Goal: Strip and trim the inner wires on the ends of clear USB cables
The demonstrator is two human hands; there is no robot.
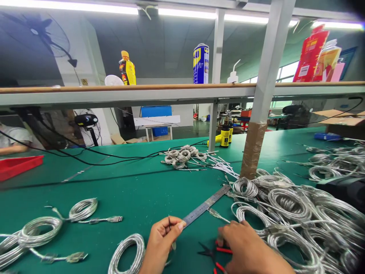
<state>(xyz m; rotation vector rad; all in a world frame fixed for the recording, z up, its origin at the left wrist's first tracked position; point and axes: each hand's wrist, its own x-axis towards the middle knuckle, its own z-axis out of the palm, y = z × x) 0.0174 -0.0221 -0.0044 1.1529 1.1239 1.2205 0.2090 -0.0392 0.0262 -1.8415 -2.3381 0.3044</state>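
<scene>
My left hand (pixel 164 241) is closed in a pinch at the lower middle, with a thin dark wire end standing up between finger and thumb. It is on the near end of a steel ruler (pixel 207 205) that lies slantwise on the green bench. A coiled clear-jacketed cable (pixel 128 253) lies just left of that wrist. My right hand (pixel 242 243) reaches down with curled fingers on red-handled pliers (pixel 224 250), whose dark jaws point left. Part of the handles is hidden under the fingers. Beyond this hand lies a cable plug (pixel 215 214).
A large heap of coiled cables (pixel 291 205) covers the right side. More coils (pixel 82 209) with USB plugs lie left. At the back are a small cable pile (pixel 182 156), white tubes (pixel 224 165), a yellow heat gun (pixel 224 137) and a post (pixel 252 152). A red tray (pixel 21 167) stands far left.
</scene>
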